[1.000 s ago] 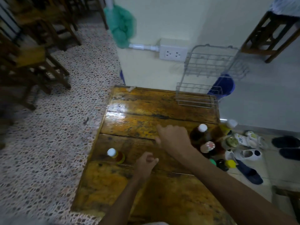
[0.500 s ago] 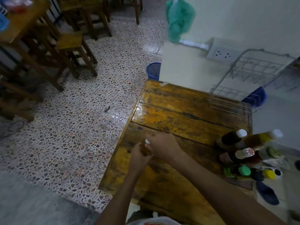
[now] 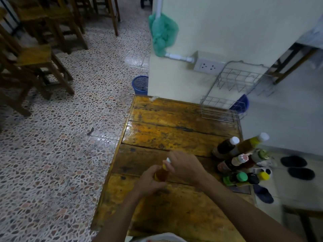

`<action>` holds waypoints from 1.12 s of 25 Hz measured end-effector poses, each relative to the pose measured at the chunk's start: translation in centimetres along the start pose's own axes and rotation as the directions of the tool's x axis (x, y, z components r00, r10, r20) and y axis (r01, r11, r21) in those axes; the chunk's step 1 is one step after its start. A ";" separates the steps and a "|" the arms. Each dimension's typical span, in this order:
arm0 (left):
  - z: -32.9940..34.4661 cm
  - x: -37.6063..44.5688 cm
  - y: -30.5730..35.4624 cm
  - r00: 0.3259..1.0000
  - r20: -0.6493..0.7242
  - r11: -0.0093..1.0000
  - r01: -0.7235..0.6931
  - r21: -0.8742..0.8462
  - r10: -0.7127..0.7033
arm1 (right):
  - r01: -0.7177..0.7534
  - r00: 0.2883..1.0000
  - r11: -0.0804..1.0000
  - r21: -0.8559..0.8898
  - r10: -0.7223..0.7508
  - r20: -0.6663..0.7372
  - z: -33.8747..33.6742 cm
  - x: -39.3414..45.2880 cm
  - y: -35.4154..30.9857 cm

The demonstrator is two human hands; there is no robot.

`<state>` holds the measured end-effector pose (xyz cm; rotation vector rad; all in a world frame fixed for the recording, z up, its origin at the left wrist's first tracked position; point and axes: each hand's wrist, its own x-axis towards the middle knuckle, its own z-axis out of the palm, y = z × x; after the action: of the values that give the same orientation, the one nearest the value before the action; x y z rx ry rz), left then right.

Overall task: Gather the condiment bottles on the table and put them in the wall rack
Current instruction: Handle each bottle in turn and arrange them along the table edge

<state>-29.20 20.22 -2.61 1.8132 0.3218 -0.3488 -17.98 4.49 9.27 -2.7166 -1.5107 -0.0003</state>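
Two hands [image 3: 150,180] grip sm. amber bottle [image 3: 161,173] (white cap, yellow collar).

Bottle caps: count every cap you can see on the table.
8. One white cap under the right hand; seven in the right-edge cluster: two white, patterned, dull green, green, black, yellow. Others may be hidden.

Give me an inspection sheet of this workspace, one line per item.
Surface: wooden table, glossy and worn.
Job's things: small amber bottle held in both hands; cluster of bottles at the table's right edge; wire rack on the wall, empty.
Clutter: nothing seen on the table.
Grippers: left hand around the small bottle's body; right hand at its cap.
Cables: nothing seen; wall socket unused.
Surroundings: wooden chairs, blue basket, sandals on the floor.
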 end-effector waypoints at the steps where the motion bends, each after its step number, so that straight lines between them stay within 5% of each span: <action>1: 0.6 0.1 0.5 0.998 0.056 0.999 0.024 -0.038 -0.022 | -0.026 1.000 0.999 -0.026 0.026 -0.010 -0.3 -0.5 1.2; 5: 2.5 1.1 2.0 0.989 0.129 0.997 0.072 -0.001 -0.072 | -0.144 0.989 0.980 -0.134 0.144 -0.009 -0.5 -2.9 4.6; 9: 2.9 1.6 3.1 1.000 0.011 0.936 -0.006 0.351 0.002 | -0.314 0.928 0.935 -0.163 0.339 0.153 1.5 -5.2 5.0; 12: 3.0 1.4 3.6 0.986 -0.027 0.783 -0.113 0.611 0.164 | -0.435 0.809 0.897 -0.080 0.428 0.403 3.2 -6.3 4.4; 15: 3.6 1.0 3.2 0.977 -0.025 0.684 -0.131 0.717 0.213 | -0.680 0.626 0.726 0.104 0.501 0.597 3.4 -6.9 4.8; 17: 4.0 0.8 3.0 0.977 -0.042 0.690 -0.116 0.714 0.208 | -0.646 0.703 0.744 0.169 0.494 0.512 3.7 -7.5 4.4; 20: 3.9 1.1 3.5 0.990 -0.016 0.832 -0.109 0.543 0.141 | -0.563 0.825 0.795 0.224 0.525 0.211 2.8 -8.7 4.0; 23: 3.1 1.9 4.1 0.992 0.058 0.933 -0.125 0.337 0.112 | -0.353 0.934 0.925 0.142 0.357 0.002 1.3 -9.3 4.5; 28: 2.9 2.2 5.1 0.988 0.138 0.960 -0.108 0.259 0.074 | -0.226 0.969 0.971 0.073 0.232 -0.086 0.0 -9.7 5.3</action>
<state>-25.36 16.22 0.24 2.0502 0.1039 -0.4578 -18.59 -6.51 8.98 -2.7801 -1.1470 -0.0723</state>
